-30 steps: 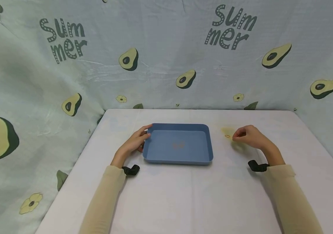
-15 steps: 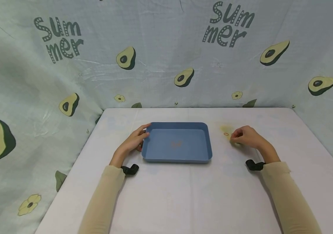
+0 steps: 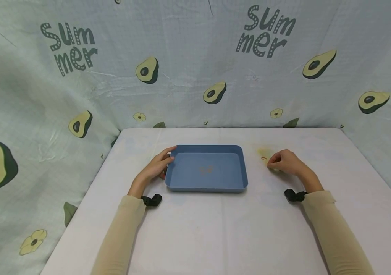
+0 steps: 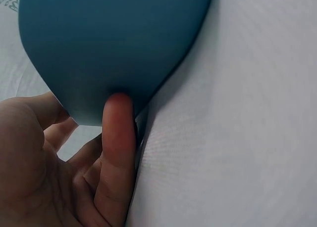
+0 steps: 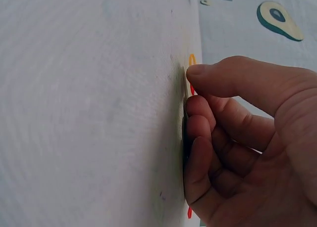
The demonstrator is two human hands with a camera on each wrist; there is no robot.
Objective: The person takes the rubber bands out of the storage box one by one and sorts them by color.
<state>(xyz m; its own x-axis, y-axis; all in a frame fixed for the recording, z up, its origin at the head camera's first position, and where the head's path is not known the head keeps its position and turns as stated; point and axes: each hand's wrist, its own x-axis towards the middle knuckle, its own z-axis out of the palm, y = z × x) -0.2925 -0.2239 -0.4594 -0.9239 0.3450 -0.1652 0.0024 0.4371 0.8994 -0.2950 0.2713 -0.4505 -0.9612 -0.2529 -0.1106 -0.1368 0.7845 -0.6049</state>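
My left hand [image 3: 156, 166] grips the left end of a shallow blue tray [image 3: 206, 187]. One fingertip [image 4: 119, 106] presses the tray's outer wall in the left wrist view, and other fingers reach behind it. My right hand [image 3: 286, 162] is low over a thin yellow patch [image 3: 262, 151] on the table, thumb and fingertips drawn together. Just past the fingertips lies a small red-orange ring [image 3: 264, 158], seen edge-on as an orange loop [image 5: 192, 60] in the right wrist view. I cannot tell what the fingertips hold.
Faint orange-brown marks [image 3: 206, 169] show on the tray's floor. A pale cloth covers the table [image 3: 195, 236]. Behind it hangs a curtain [image 3: 181, 46] printed with avocados. Another red bit [image 5: 189, 212] shows below my right hand in its wrist view.
My right hand has shifted slightly left, its fingertips closer to the ring. My left hand keeps its grip on the tray. The head view has moved slightly.
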